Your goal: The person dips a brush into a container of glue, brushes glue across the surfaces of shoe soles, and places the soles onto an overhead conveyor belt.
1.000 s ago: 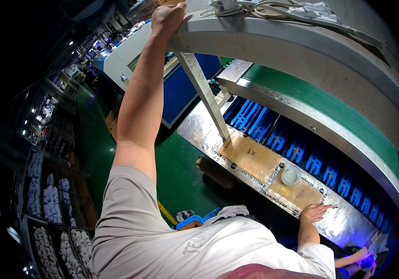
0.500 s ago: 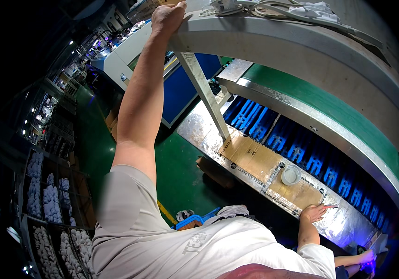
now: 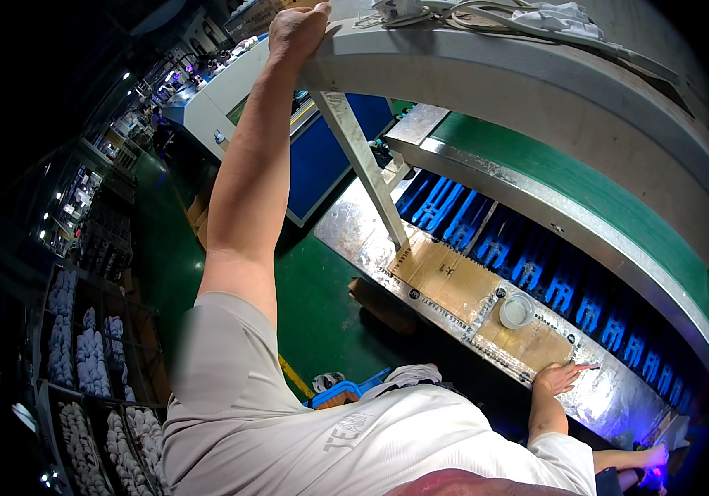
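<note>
My left arm reaches up, and my left hand [image 3: 298, 33] is closed over the end of a thick grey metal beam [image 3: 487, 66] at the top. Low on the right, my right hand [image 3: 556, 379] rests on the metal ledge [image 3: 611, 397] with its fingers stretched out. A thin red object [image 3: 587, 367] lies at its fingertips; its kind is too small to make out. Up the ledge from that hand stands a round, clear tub [image 3: 517, 311] on flattened cardboard [image 3: 454, 277].
Beyond the ledge runs a row of blue-lit forked holders [image 3: 528, 269], with a green conveyor belt [image 3: 569, 182] above. A slanted metal post [image 3: 363, 161] supports the beam. At the lower left, a rack [image 3: 102, 355] holds white bundles. Another person's hand [image 3: 656, 457] shows at the lower right.
Both my hands stay where they were. At the lower right, the other person's arm and hand have shifted slightly.
</note>
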Demonstrator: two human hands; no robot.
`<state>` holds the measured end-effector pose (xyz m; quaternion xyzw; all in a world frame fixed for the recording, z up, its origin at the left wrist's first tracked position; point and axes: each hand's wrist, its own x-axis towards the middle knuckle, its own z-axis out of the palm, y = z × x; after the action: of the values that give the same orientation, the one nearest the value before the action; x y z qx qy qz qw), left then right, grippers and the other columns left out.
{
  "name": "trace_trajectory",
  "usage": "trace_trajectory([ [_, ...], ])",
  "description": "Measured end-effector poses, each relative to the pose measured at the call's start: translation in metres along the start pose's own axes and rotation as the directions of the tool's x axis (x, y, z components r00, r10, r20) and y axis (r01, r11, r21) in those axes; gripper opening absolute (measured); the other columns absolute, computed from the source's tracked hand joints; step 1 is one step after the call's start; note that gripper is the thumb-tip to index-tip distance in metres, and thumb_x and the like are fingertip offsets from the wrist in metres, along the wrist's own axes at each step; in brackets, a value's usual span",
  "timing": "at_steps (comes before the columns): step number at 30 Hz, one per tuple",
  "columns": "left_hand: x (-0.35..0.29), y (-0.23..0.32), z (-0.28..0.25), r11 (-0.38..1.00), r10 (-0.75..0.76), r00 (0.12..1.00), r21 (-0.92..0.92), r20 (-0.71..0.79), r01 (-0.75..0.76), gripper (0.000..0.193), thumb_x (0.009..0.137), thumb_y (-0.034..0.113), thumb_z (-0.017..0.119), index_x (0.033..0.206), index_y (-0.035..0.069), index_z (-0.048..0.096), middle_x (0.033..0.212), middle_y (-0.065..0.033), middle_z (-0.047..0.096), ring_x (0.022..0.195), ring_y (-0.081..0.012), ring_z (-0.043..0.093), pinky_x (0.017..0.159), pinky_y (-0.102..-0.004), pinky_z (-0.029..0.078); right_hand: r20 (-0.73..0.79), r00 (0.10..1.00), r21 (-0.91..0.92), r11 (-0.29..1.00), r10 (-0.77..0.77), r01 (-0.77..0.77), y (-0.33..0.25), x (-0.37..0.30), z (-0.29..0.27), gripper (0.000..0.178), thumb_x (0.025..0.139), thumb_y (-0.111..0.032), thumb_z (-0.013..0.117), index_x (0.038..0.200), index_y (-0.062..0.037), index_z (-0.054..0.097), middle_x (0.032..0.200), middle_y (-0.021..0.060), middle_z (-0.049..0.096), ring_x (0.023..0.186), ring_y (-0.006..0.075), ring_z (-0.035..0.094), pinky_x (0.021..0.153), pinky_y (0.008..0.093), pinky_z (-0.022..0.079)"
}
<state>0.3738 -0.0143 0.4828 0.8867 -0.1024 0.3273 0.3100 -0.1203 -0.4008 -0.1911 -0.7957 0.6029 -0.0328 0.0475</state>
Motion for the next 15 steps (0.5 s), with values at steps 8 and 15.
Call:
trace_trajectory([
  [8,0.000,0.002,0.001,1.000,0.000,1.000,-0.012,0.001,0.000,0.039,0.087,0.037,0.064,0.085,0.000,0.077,0.078,-0.0134,0.075,0.075,-0.0244,0.070,0.073,-0.0380,0.053,-0.040,0.999,0.004,1.000,-0.012,0.012,-0.002,-0.001,0.000,0.040,0.098,-0.021,0.053,0.137,-0.0150,0.055,0.152,0.0103,0.052,0.148,0.0299,0.040,0.120,0.0573,0.030],
  [15,-0.002,-0.001,0.005,1.000,-0.014,1.000,0.007,0.000,0.014,0.039,0.086,0.036,0.064,0.085,-0.001,0.077,0.078,-0.0156,0.074,0.076,-0.0260,0.071,0.074,-0.0393,0.053,-0.028,1.000,0.021,1.000,-0.009,0.010,-0.005,-0.003,-0.001,0.040,0.098,-0.021,0.052,0.137,-0.0144,0.055,0.152,0.0124,0.052,0.148,0.0305,0.040,0.120,0.0573,0.030],
])
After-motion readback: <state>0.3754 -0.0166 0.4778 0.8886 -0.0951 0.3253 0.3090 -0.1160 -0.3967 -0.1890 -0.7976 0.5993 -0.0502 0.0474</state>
